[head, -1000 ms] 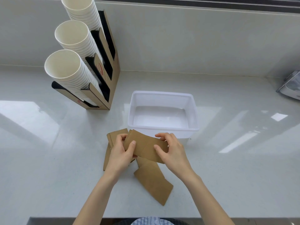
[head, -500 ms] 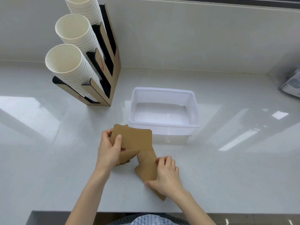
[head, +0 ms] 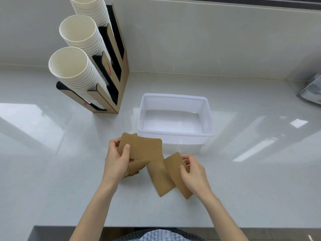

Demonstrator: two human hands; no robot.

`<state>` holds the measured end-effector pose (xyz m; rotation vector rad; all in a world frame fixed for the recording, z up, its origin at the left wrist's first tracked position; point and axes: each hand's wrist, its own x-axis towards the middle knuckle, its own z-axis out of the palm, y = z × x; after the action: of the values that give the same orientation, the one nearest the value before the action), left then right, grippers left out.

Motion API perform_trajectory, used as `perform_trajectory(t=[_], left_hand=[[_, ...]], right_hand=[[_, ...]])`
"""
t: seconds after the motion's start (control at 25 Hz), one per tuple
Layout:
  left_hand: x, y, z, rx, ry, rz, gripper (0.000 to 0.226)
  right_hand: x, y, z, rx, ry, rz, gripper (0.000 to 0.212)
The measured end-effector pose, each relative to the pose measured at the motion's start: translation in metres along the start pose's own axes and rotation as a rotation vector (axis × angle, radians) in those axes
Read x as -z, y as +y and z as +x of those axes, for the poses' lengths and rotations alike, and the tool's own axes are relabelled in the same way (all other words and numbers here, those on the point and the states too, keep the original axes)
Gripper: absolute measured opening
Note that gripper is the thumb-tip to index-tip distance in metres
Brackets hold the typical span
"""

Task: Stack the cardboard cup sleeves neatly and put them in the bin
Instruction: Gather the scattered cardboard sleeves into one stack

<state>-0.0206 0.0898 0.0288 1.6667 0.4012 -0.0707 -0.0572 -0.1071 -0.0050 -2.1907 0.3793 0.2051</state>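
Observation:
My left hand (head: 116, 160) grips a small stack of flat brown cardboard cup sleeves (head: 144, 148), held above the counter just in front of the white plastic bin (head: 175, 98). A few more sleeves (head: 133, 169) lie under that hand. My right hand (head: 194, 173) pinches one sleeve (head: 175, 169) by its upper edge, tilted up off the counter. Another sleeve (head: 160, 178) lies flat beside it, between the two hands. The bin holds nothing.
A cardboard cup dispenser (head: 111, 70) with three slanted stacks of white paper cups (head: 69, 66) stands at the back left. A grey metallic object (head: 311, 91) sits at the right edge. The counter's front edge (head: 156, 227) runs close to my body.
My right hand let go of the stack, reached down to the loose sleeves and has picked one up by its edge. The left hand keeps the stack, shifted slightly left.

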Motion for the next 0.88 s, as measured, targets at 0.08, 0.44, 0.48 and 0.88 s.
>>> perform_trajectory(t=[0.08,0.44,0.48,0.88], left_hand=[[-0.001,0.0,0.001,-0.008,0.011,-0.002,0.015],[-0.01,0.002,-0.003,-0.017,-0.113,0.065,0.014],[-0.011,0.001,-0.003,-0.013,-0.122,0.068,0.015],[-0.015,0.001,-0.009,-0.024,-0.173,0.038,0.02]], right_hand=[[0.017,-0.005,0.005,0.023,0.052,0.039,0.026],[0.026,-0.059,0.015,0.286,-0.046,0.024,0.026],[0.023,-0.063,0.016,0.306,-0.059,-0.001,0.027],[0.0,-0.079,0.017,0.387,-0.125,-0.078,0.031]])
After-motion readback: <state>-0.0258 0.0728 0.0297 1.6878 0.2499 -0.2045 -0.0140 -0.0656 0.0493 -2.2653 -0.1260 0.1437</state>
